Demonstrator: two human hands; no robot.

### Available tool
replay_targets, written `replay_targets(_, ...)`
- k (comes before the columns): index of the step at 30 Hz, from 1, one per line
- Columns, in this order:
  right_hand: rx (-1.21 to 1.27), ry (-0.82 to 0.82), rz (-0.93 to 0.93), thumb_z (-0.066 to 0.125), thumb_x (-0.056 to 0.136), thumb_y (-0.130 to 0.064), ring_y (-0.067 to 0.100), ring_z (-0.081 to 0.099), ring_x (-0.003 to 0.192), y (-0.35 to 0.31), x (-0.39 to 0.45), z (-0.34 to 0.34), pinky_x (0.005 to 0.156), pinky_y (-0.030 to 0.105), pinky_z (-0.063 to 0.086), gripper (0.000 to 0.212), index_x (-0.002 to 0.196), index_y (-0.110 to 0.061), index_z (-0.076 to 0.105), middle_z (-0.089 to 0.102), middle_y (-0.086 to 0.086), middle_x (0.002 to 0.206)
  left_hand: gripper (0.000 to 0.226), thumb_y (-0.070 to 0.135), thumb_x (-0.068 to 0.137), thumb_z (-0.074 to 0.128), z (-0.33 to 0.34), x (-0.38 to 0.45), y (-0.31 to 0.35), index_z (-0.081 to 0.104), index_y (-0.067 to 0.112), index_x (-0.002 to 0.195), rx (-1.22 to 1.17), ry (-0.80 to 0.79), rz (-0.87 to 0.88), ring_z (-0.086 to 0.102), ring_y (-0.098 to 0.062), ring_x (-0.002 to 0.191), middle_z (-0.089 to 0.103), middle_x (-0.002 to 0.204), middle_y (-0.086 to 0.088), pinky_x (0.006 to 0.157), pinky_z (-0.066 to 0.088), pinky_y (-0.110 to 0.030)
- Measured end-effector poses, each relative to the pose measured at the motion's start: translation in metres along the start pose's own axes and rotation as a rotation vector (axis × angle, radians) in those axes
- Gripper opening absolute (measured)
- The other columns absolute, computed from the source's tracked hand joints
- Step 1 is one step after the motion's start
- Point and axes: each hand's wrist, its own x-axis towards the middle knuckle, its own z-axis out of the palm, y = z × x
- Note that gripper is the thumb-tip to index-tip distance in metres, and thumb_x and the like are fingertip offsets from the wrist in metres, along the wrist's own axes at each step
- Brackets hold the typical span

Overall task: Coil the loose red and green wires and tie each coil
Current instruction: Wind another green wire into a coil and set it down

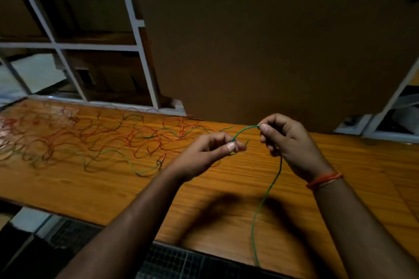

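Left hand point(213, 149): thumb and forefinger pinch the green wire point(269, 188) near its free end.
Right hand point(283, 140): fingertips pinch the same wire; its tail drops below them.
Risk: short end may slip, undoing the first loop.

the bench point(118, 190) runs from left to right, with a tangle of loose wires point(95, 140) spread on its left half, and a shelf point(90, 46) stands behind that left part while a board point(272, 41) stands behind the middle and right. both hands are above the bench to the right of the tangle, the left hand point(206, 154) just left of the right hand point(288, 142). one wire point(267, 190) arches between them and hangs from the right hand down past the bench's near edge.
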Motion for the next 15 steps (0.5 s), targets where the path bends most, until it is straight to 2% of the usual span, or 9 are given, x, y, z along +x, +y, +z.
replay_targets(2, 0.075, 0.15, 0.042, 0.056, 0.103, -0.014, 0.008, 0.045, 0.053, 0.003, 0.001, 0.005, 0.047, 0.023, 0.035, 0.009, 0.099, -0.01, 0.063, 0.058, -0.002, 0.07, 0.016, 0.013, 0.106, 0.05, -0.006, 0.002, -0.003, 0.063, 0.006, 0.1, -0.14, -0.013, 0.018, 0.067, -0.021, 0.09, 0.071, 0.094, -0.007, 0.082, 0.054, -0.029)
replay_targets(4, 0.126, 0.282, 0.062, 0.055, 0.104, -0.015, 0.007, 0.042, 0.052, 0.007, 0.0, 0.003, 0.045, 0.022, 0.033, 0.01, 0.098, -0.013, 0.063, 0.057, -0.002, 0.07, 0.022, 0.018, 0.107, 0.047, -0.011, 0.003, -0.005, 0.063, 0.007, 0.095, -0.311, -0.016, 0.009, 0.055, -0.018, 0.066, 0.059, 0.073, -0.004, 0.065, 0.05, -0.026)
replay_targets(6, 0.08, 0.373, 0.068, 0.056, 0.104, -0.017, 0.009, 0.042, 0.053, 0.012, -0.002, 0.001, 0.045, 0.025, 0.032, 0.012, 0.096, -0.015, 0.064, 0.058, -0.001, 0.07, 0.029, 0.025, 0.108, 0.046, -0.015, 0.006, -0.004, 0.064, 0.011, 0.091, -0.457, 0.006, -0.013, 0.039, -0.009, 0.052, 0.047, 0.065, 0.001, 0.057, 0.042, -0.023)
replay_targets(8, -0.025, 0.409, 0.078, 0.057, 0.103, -0.02, 0.009, 0.045, 0.054, 0.018, -0.006, 0.003, 0.047, 0.026, 0.034, 0.013, 0.096, -0.016, 0.066, 0.06, -0.001, 0.072, 0.031, 0.033, 0.106, 0.048, -0.017, 0.009, -0.001, 0.064, 0.013, 0.088, -0.577, 0.048, -0.038, 0.031, -0.005, 0.046, 0.041, 0.06, 0.004, 0.053, 0.039, -0.021)
replay_targets(10, -0.167, 0.413, 0.092, 0.058, 0.103, -0.023, 0.002, 0.05, 0.056, 0.027, -0.01, 0.008, 0.053, 0.022, 0.039, 0.014, 0.097, -0.016, 0.068, 0.062, -0.001, 0.074, 0.034, 0.039, 0.101, 0.049, -0.018, 0.013, 0.006, 0.062, 0.014, 0.081, -0.686, 0.13, -0.049, 0.029, -0.005, 0.042, 0.038, 0.054, 0.005, 0.049, 0.035, -0.021)
replay_targets(13, -0.362, 0.334, 0.131, 0.06, 0.101, -0.021, -0.003, 0.054, 0.055, 0.046, -0.019, 0.02, 0.056, 0.014, 0.038, 0.015, 0.093, -0.016, 0.071, 0.065, -0.001, 0.072, 0.04, 0.045, 0.102, 0.049, -0.022, 0.024, 0.009, 0.057, 0.018, 0.074, -0.77, 0.34, -0.08, 0.027, -0.007, 0.044, 0.034, 0.052, 0.005, 0.048, 0.024, -0.024)
replay_targets(15, -0.389, 0.282, 0.181, 0.061, 0.101, -0.018, -0.001, 0.053, 0.053, 0.062, -0.028, 0.029, 0.052, 0.015, 0.039, 0.016, 0.09, -0.017, 0.072, 0.066, -0.001, 0.069, 0.04, 0.047, 0.105, 0.047, -0.027, 0.034, 0.006, 0.053, 0.019, 0.076, -0.889, 0.442, -0.127, 0.026, -0.006, 0.043, 0.033, 0.054, 0.007, 0.046, 0.019, -0.023)
